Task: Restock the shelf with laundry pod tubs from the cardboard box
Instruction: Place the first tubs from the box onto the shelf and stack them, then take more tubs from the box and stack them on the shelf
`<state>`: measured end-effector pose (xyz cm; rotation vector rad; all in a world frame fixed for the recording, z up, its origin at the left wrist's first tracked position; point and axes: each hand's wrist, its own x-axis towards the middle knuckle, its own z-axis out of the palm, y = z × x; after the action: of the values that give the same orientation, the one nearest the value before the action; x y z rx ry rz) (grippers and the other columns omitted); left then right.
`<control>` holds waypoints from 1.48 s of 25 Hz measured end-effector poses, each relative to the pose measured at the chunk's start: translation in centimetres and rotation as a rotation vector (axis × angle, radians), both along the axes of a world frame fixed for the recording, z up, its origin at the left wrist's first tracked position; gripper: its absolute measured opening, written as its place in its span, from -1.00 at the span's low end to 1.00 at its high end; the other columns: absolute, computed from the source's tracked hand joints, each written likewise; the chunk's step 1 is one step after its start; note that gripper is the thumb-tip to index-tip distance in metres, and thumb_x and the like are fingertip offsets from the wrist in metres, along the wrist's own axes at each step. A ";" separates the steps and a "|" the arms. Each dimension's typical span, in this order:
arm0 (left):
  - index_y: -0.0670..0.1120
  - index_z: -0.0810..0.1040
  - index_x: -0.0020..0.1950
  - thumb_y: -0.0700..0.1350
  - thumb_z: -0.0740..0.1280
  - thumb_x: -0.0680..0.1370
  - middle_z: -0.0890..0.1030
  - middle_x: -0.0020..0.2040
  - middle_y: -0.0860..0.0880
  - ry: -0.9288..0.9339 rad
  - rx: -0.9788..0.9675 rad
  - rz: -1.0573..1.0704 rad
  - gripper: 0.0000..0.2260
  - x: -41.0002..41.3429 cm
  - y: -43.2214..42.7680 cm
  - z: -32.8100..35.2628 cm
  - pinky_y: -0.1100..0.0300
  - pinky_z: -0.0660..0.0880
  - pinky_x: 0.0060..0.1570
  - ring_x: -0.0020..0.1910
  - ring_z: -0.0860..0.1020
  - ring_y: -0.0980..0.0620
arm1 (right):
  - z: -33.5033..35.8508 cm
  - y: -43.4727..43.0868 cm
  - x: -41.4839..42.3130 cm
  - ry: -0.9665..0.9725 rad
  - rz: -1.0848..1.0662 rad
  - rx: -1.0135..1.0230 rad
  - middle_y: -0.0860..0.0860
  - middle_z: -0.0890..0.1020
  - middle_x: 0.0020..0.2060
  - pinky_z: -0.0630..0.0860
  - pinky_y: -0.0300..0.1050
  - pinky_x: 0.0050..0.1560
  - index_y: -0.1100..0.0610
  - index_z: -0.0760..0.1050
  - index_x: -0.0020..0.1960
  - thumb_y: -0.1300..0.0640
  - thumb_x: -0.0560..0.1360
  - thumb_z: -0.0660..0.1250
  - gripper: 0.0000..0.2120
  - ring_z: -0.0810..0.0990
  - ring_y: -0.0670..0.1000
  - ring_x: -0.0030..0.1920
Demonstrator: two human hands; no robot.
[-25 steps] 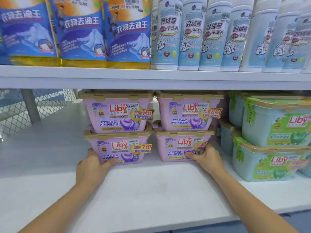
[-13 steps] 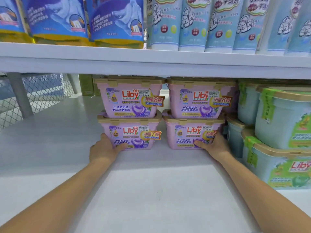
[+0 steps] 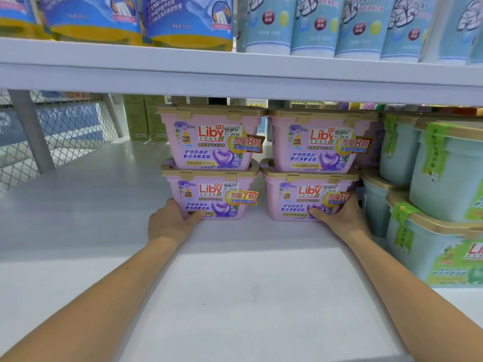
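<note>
On the white shelf (image 3: 78,231): two stacks of lilac Liby pod tubs.

My left hand (image 3: 170,223) and right hand (image 3: 339,218) cup the bottom tubs (image 3: 209,197) at their outer corners, fingers curled loosely. I'd guess rigid, slick plastic, so push low.

— How many pink tubs (image 3: 209,142) are on the shelf (image 3: 78,205)?
— Four, in two stacks of two, side by side.
— And the pale green tubs (image 3: 449,173) to the right?
— Four show at least in part.
— Above?
— Three blue pouches (image 3: 188,22) on the left, five pale bottles (image 3: 313,24) on the right.
— Hands?
— Two.
</note>
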<state>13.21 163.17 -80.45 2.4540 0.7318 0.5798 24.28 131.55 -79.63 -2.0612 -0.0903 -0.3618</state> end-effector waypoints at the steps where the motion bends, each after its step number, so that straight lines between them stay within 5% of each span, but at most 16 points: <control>1: -0.18 0.43 0.11 0.22 0.34 0.41 0.62 0.09 -0.18 0.018 0.026 0.017 -0.48 -0.1 -0.1 0.1 0.05 0.39 0.07 0.11 0.55 -0.19 | 0.2 0.0 -0.7 0.000 -0.024 0.011 0.09 0.62 -0.05 0.47 -0.08 0.03 0.19 0.38 0.19 -0.07 0.16 0.58 -0.27 0.61 0.16 0.05; 3: -0.15 0.43 0.10 0.29 0.34 0.36 0.63 0.07 -0.15 0.049 0.090 0.070 -0.43 -0.8 -0.5 0.6 0.06 0.34 0.12 0.11 0.56 -0.16 | 0.3 -0.2 -2.3 -0.013 -0.064 0.073 0.08 0.62 -0.21 0.49 -0.08 -0.07 0.25 0.50 0.00 -0.15 0.12 0.57 -0.36 0.64 0.18 -0.05; 6: -0.16 0.42 0.21 0.24 0.35 0.39 0.62 0.10 -0.19 -0.005 0.150 0.088 -0.42 -3.5 -1.4 0.9 0.05 0.28 0.17 0.14 0.54 -0.16 | 0.5 -0.4 -6.4 -0.029 -0.094 -0.034 0.17 0.67 -0.11 0.46 -0.05 -0.07 0.24 0.56 0.00 -0.04 0.32 0.48 -0.59 0.62 0.21 0.04; 9: -0.21 0.41 0.29 0.19 0.32 0.41 0.59 0.16 -0.25 -0.092 0.273 -0.034 -0.39 -8.0 -1.8 0.7 0.01 0.29 0.21 0.18 0.52 -0.19 | 0.9 0.1 -10.9 -0.051 -0.134 -0.262 0.20 0.63 0.13 0.47 0.04 0.04 0.14 0.50 0.19 -0.14 0.40 0.37 -0.52 0.55 0.25 0.17; 14: -0.12 0.27 0.44 0.33 0.03 0.33 0.24 0.51 -0.14 0.121 0.378 -0.192 -0.20 -17.4 0.0 2.3 0.06 0.10 0.40 0.47 0.24 -0.09 | 0.5 1.7 -18.0 -0.170 0.011 -0.485 0.21 0.52 0.26 0.36 0.06 0.23 0.22 0.39 0.34 -0.15 0.41 0.35 -0.37 0.48 0.23 0.24; 18: -0.09 0.22 0.47 0.42 -0.18 0.22 0.19 0.53 -0.12 0.194 0.462 -0.216 -0.04 -25.8 0.8 3.2 0.08 0.06 0.42 0.49 0.19 -0.08 | 1.2 1.8 -24.5 -0.297 0.074 -0.632 0.27 0.47 0.31 0.31 0.13 0.34 0.28 0.42 0.30 -0.34 0.33 0.09 -0.18 0.43 0.25 0.32; 23: -0.15 0.24 0.46 0.39 -0.11 0.32 0.25 0.50 -0.16 0.142 0.466 -0.213 -0.12 -34.3 1.3 1.9 -0.01 0.12 0.42 0.47 0.25 -0.13 | 0.8 1.1 -31.7 -0.353 0.162 -0.715 0.25 0.47 0.32 0.32 0.14 0.33 0.28 0.39 0.32 -0.31 0.38 0.06 -0.22 0.44 0.25 0.30; 33: -0.16 0.26 0.45 0.38 0.03 0.38 0.36 0.45 -0.15 0.343 0.232 -0.203 -0.18 -45.0 0.3 -7.9 -0.03 0.27 0.34 0.42 0.33 -0.14 | -9.7 -3.5 -42.2 0.038 0.270 -0.719 0.13 0.39 0.41 0.29 0.07 0.36 0.19 0.30 0.40 -0.27 0.40 0.17 -0.27 0.34 0.15 0.40; 37: -0.12 0.22 0.46 0.16 0.24 0.50 0.35 0.45 -0.10 0.410 0.081 -0.175 -0.38 -47.5 -1.2 -11.7 -0.04 0.36 0.23 0.38 0.36 -0.13 | -13.2 -5.2 -44.9 0.210 0.246 -0.686 0.10 0.35 0.43 0.35 0.08 0.30 0.15 0.25 0.42 -0.12 0.47 0.26 -0.38 0.33 0.12 0.41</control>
<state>-34.33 161.93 -92.14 2.7117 0.6443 0.0368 -20.65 126.36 -92.85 -2.7099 -0.3790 0.0584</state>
